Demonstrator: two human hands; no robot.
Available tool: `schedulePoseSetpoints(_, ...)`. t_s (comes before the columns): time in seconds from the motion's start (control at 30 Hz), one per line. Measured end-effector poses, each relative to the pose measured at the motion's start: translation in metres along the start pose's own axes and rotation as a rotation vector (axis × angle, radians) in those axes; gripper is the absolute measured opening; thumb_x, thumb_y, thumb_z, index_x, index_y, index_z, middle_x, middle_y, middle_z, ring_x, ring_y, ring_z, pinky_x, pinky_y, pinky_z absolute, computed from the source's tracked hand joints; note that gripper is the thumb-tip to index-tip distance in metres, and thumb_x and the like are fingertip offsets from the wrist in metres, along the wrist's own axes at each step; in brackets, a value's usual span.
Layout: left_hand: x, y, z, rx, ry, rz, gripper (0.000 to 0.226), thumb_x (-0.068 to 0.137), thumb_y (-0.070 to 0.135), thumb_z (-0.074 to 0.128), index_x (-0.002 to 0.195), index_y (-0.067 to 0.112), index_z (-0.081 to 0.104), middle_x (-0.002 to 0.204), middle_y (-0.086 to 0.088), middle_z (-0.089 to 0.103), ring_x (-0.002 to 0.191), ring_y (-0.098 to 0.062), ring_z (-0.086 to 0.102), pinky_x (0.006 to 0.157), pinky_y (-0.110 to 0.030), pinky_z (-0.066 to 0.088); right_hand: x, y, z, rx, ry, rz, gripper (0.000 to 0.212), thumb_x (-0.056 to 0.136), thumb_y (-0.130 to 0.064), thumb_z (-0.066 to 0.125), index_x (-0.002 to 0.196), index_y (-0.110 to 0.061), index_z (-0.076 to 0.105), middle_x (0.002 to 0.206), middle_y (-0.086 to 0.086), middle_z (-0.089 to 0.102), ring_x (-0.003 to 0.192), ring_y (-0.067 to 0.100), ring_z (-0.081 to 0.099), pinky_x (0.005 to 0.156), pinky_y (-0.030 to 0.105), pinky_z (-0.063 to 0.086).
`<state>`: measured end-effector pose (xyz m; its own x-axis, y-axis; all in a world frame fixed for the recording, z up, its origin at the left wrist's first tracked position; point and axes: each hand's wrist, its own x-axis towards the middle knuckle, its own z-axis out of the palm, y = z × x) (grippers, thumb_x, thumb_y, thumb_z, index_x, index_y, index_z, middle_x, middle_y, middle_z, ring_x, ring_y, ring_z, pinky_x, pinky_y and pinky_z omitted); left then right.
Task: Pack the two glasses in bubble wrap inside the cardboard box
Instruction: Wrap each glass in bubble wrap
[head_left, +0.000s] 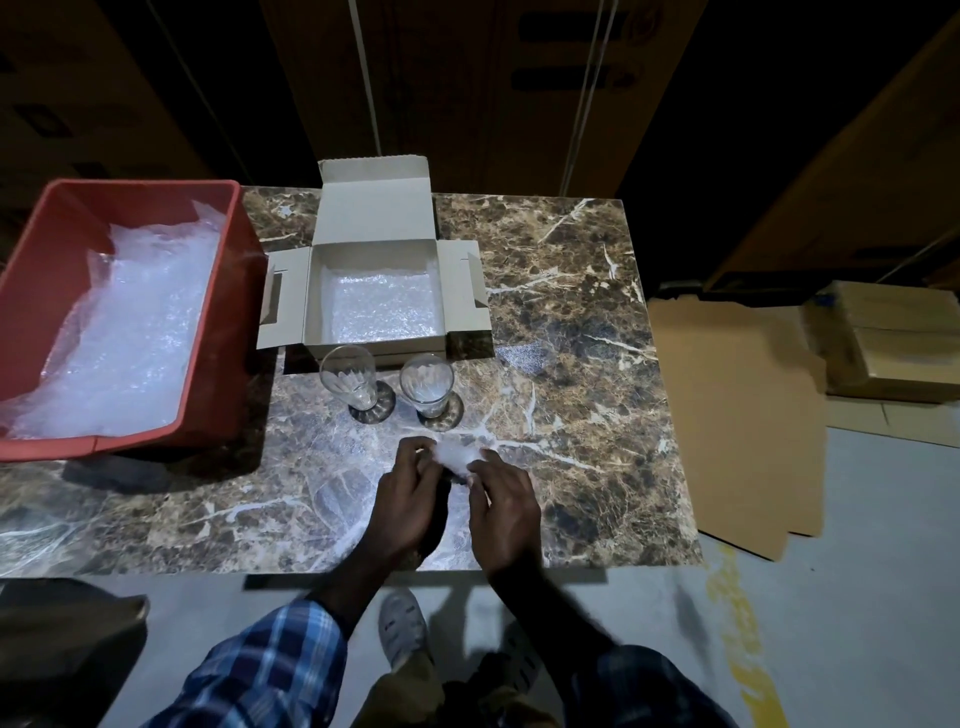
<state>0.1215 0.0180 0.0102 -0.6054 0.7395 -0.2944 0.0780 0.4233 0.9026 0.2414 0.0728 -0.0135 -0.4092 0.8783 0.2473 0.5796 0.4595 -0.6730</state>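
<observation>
Both hands (410, 499) (501, 501) pinch a bubble wrap piece (457, 454) before two glasses (349, 382) (427, 387).

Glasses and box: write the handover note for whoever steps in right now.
Left hand and right hand: both grip one small piece of bubble wrap just above the table, in front of the glasses.
Left glass and right glass: upright on the table, bare, side by side, just in front of the box.
Box: open, flaps out, a sheet of wrap lining its floor.
Red bin at left holds more wrap.
Done: box lined.
Left: wrap each glass, set both in the box, close it.
</observation>
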Motion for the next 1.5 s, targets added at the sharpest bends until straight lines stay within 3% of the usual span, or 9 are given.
schedulePoseSetpoints(0.07, 0.005, 0.001, 0.000, -0.140, -0.009, -0.066, 0.012, 0.099, 0.034, 0.054, 0.104, 0.030, 0.065, 0.090, -0.002, 0.073, 0.088, -0.024, 0.067, 0.084, -0.050, 0.052, 0.002, 0.003, -0.002, -0.021, -0.027, -0.037, 0.027, 0.098, -0.017, 0.048, 0.103, -0.008, 0.073, 0.118, 0.011, 0.071, 0.099, 0.030, 0.065, 0.090, 0.029, 0.045)
schedulePoseSetpoints(0.2, 0.010, 0.006, -0.003, 0.024, -0.035, -0.014, 0.012, 0.101, 0.026, 0.055, 0.103, 0.035, 0.062, 0.097, 0.007, 0.069, 0.092, -0.017, 0.064, 0.089, -0.034, 0.051, 0.003, 0.015, -0.002, -0.050, -0.085, -0.096, 0.015, 0.092, -0.004, 0.060, 0.102, -0.008, 0.070, 0.120, 0.011, 0.069, 0.098, 0.032, 0.062, 0.084, 0.033, 0.050)
schedulePoseSetpoints(0.3, 0.009, -0.004, 0.000, -0.102, 0.015, -0.059, 0.008, 0.094, 0.023, 0.066, 0.101, 0.025, 0.070, 0.096, -0.003, 0.074, 0.096, -0.025, 0.070, 0.092, -0.048, 0.056, 0.001, 0.021, 0.002, -0.069, -0.144, -0.101, 0.020, 0.089, 0.001, 0.065, 0.105, -0.008, 0.071, 0.123, 0.011, 0.068, 0.104, 0.032, 0.063, 0.082, 0.036, 0.055)
schedulePoseSetpoints(0.57, 0.015, -0.017, 0.000, 0.042, 0.199, -0.004, 0.011, 0.085, 0.014, 0.079, 0.094, 0.017, 0.073, 0.082, 0.005, 0.074, 0.078, -0.011, 0.068, 0.079, -0.036, 0.057, 0.003, 0.024, 0.007, -0.234, -0.209, -0.165, 0.028, 0.084, -0.001, 0.070, 0.110, -0.012, 0.070, 0.130, 0.004, 0.066, 0.104, 0.025, 0.055, 0.076, 0.031, 0.058)
schedulePoseSetpoints(0.7, 0.015, -0.023, 0.001, 0.252, 0.236, 0.214, 0.019, 0.087, 0.010, 0.075, 0.105, 0.010, 0.071, 0.100, -0.002, 0.069, 0.089, -0.015, 0.064, 0.080, -0.025, 0.050, 0.002, 0.022, 0.006, -0.323, -0.196, -0.221, 0.020, 0.089, -0.009, 0.060, 0.106, -0.013, 0.070, 0.129, 0.005, 0.066, 0.111, 0.032, 0.061, 0.084, 0.036, 0.057)
schedulePoseSetpoints(0.9, 0.003, -0.035, -0.002, 0.767, 0.200, 0.682, 0.021, 0.090, 0.017, 0.068, 0.111, 0.017, 0.071, 0.123, 0.000, 0.064, 0.109, -0.029, 0.052, 0.082, -0.041, 0.040, 0.002, 0.018, 0.004, -0.367, -0.179, -0.304, 0.031, 0.090, -0.015, 0.043, 0.100, -0.012, 0.072, 0.123, 0.012, 0.069, 0.111, 0.036, 0.065, 0.090, 0.040, 0.056)
schedulePoseSetpoints(1.2, 0.002, -0.035, -0.003, 0.804, 0.214, 0.522, 0.021, 0.094, 0.037, 0.060, 0.103, 0.027, 0.076, 0.122, 0.003, 0.064, 0.109, -0.029, 0.050, 0.081, -0.039, 0.037, 0.008, 0.016, -0.001, -0.015, -0.201, 0.020, 0.019, 0.091, -0.015, 0.061, 0.101, -0.011, 0.076, 0.121, 0.009, 0.071, 0.109, 0.028, 0.066, 0.091, 0.037, 0.056)
schedulePoseSetpoints(1.33, 0.003, -0.031, -0.001, 0.699, 0.220, 0.402, 0.022, 0.092, 0.042, 0.059, 0.099, 0.029, 0.076, 0.113, 0.009, 0.063, 0.107, -0.021, 0.049, 0.081, -0.039, 0.037, 0.015, 0.012, -0.003, 0.175, -0.151, 0.346, 0.016, 0.088, -0.039, 0.064, 0.082, -0.023, 0.064, 0.076, -0.003, 0.069, 0.072, 0.021, 0.063, 0.067, 0.039, 0.053)
schedulePoseSetpoints(1.5, 0.012, -0.030, -0.003, 0.618, 0.170, 0.285, 0.030, 0.084, 0.053, 0.058, 0.097, 0.032, 0.076, 0.107, 0.012, 0.066, 0.105, -0.018, 0.046, 0.082, -0.036, 0.032, 0.024, 0.014, -0.007, 0.135, -0.199, 0.390, 0.020, 0.083, -0.028, 0.076, 0.082, -0.022, 0.058, 0.075, -0.005, 0.058, 0.072, 0.022, 0.059, 0.066, 0.040, 0.051)
